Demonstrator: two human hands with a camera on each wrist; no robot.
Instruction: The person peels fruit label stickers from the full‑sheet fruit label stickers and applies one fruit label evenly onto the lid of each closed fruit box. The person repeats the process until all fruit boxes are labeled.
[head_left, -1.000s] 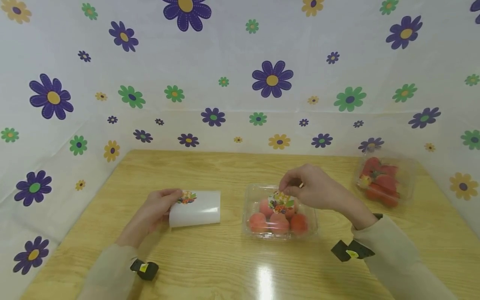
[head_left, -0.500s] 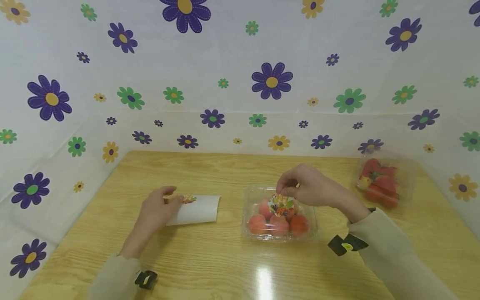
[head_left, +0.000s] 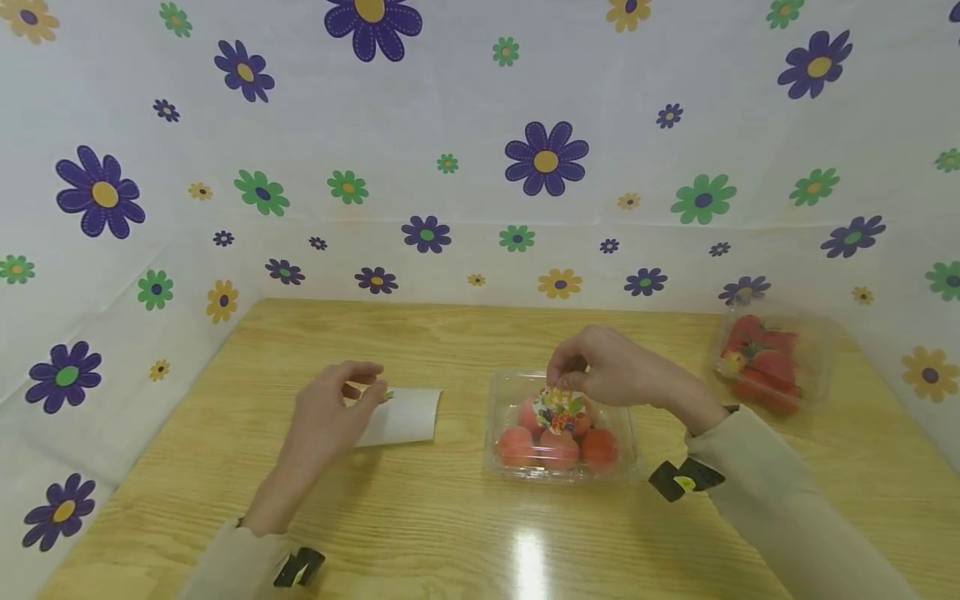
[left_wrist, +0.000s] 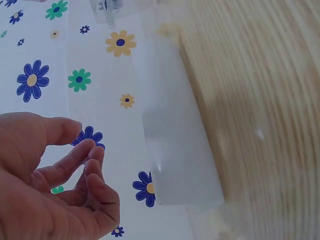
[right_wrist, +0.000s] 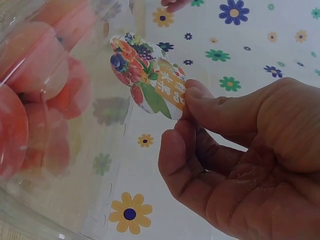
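Pinched at its edge by the thumb and finger of the right hand (right_wrist: 245,135), a fruit-printed sticker (right_wrist: 145,72) hangs tilted over the middle of a clear box (head_left: 502,396) of reddish round fruit (head_left: 558,451). The left hand (head_left: 330,417) grips nothing: its thumb stands apart from loosely bent fingers, near a white sheet (head_left: 405,419) to the left of the box on the table (head_left: 442,525). Another clear container (head_left: 816,367), with red produce (head_left: 771,375) inside, sits at the far right.

To lay the sticker well, I would keep the pinch to that edge, level it over the box's top, let the free near edge meet the plastic first, then smooth toward the fingers so no wrinkle is trapped. The left hand could steady the box, which will probably slide easily.

From the head, the sticker could pass for lying against the box; the right wrist view shows it apart. Likewise the left fingers overlap the sheet from above, while the left wrist view shows them just beside it. Only the head view shows the far container plainly.
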